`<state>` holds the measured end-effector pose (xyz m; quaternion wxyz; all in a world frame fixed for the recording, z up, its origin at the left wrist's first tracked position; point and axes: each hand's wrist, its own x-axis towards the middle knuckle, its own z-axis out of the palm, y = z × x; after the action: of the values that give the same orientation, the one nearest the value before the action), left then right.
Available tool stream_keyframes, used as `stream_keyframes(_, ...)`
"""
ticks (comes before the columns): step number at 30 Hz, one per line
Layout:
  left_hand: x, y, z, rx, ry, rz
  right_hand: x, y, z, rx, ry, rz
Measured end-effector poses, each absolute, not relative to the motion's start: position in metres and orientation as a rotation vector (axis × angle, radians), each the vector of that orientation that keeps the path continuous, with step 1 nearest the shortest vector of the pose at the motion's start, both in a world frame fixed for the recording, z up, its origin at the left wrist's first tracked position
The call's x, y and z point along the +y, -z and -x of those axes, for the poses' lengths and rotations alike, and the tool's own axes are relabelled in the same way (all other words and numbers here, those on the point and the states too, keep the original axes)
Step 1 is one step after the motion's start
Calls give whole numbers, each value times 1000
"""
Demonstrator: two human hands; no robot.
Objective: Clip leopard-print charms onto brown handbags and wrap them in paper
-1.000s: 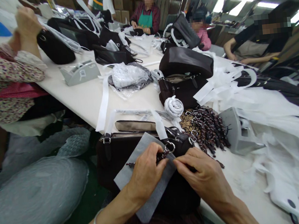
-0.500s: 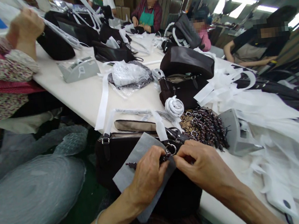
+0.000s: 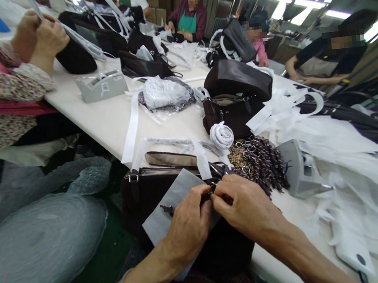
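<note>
A dark brown handbag (image 3: 162,187) with a silver zip lies in front of me at the table's edge. A sheet of white paper (image 3: 166,225) rests slantwise on it. My left hand (image 3: 190,215) is closed over the paper, gripping a dark braided-looking bag charm (image 3: 167,210) whose tail sticks out at the left. Fingertips of my right hand (image 3: 244,198) pinch the charm's other end, right against the left fingers. Its metal ring is hidden by the fingers. White wrapping covers the bag's handle (image 3: 202,160).
Beyond the bag are a pile of similar charms (image 3: 261,161), a grey tape dispenser (image 3: 301,168) and a white ribbon roll (image 3: 222,135). White strips (image 3: 337,139) lie to the right. Bubble-wrap roll (image 3: 44,246) stands on the left. Several co-workers sit around the table (image 3: 96,124).
My right hand has moved slightly left and up, against my left fingers. The silver ring, visible before, is now covered. At the left, a co-worker's hands have shifted right.
</note>
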<state>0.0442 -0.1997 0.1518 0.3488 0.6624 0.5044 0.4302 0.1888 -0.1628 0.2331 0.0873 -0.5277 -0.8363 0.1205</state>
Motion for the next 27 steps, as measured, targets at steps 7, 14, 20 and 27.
stream_keyframes(7,-177,-161,-26,1077,-970,-1328,-180,-219,-200,-2491,-297,1494)
stream_keyframes(14,-156,-172,-22,1005,-864,-1377,-181,-215,-199,-2382,-307,1492)
stream_keyframes(20,-145,-165,-19,817,-749,-1023,-175,-217,-198,-2371,-357,1520)
stream_keyframes(27,-143,-146,-23,762,-795,-970,-171,-217,-201,-2463,-402,1580)
